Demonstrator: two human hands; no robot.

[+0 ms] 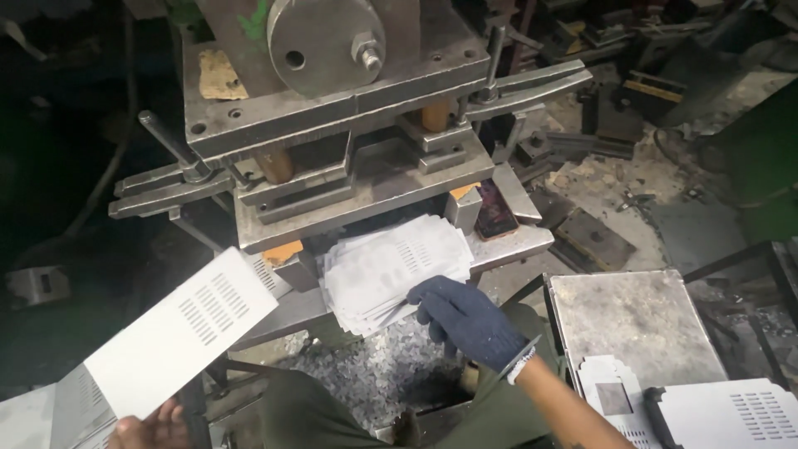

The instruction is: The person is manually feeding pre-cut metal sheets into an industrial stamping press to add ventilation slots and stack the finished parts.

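Observation:
My right hand (pixel 465 320), in a dark blue knit glove, grips the lower edge of a fanned stack of white slotted metal sheets (pixel 391 270) lying on the bed of a steel punch press (pixel 332 125). My bare left hand (pixel 150 428), at the bottom left, holds one white sheet with rows of slots (pixel 179 333) up and away from the press. More white sheets (pixel 50 411) lie under that hand at the frame's corner.
A grey metal plate (pixel 632 324) rests on a stand at the right, with white punched sheets (pixel 723 416) below it. Metal scrap chips (pixel 374 366) pile under the press front. Dies and steel blocks (pixel 590 237) litter the floor at the right.

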